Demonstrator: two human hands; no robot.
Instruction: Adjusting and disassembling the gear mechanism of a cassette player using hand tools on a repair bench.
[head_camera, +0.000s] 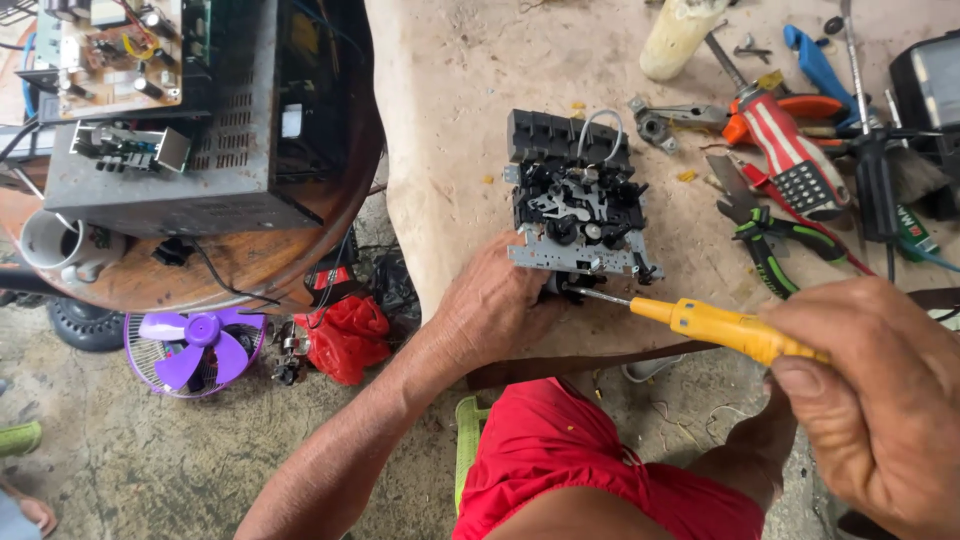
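Head view shows my left hand (497, 303) clamped on the near edge of a black-and-silver metal tape-deck mechanism (577, 205) on the beige worktable (450, 120). My right hand (880, 400) is closed around a yellow plastic-handled screwdriver (722, 328), its tip touching the mechanism's near edge just beside my left fingers. Green-handled pliers (765, 245) lie beyond my right hand.

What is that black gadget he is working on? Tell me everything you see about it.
The black mechanism is a boxy assembly of black plastic levers and small gears on a grey metal frame, with a looped grey cable on top. It sits on the worn workbench. The left hand steadies its near edge; a yellow-handled screwdriver in the right hand touches its lower side.
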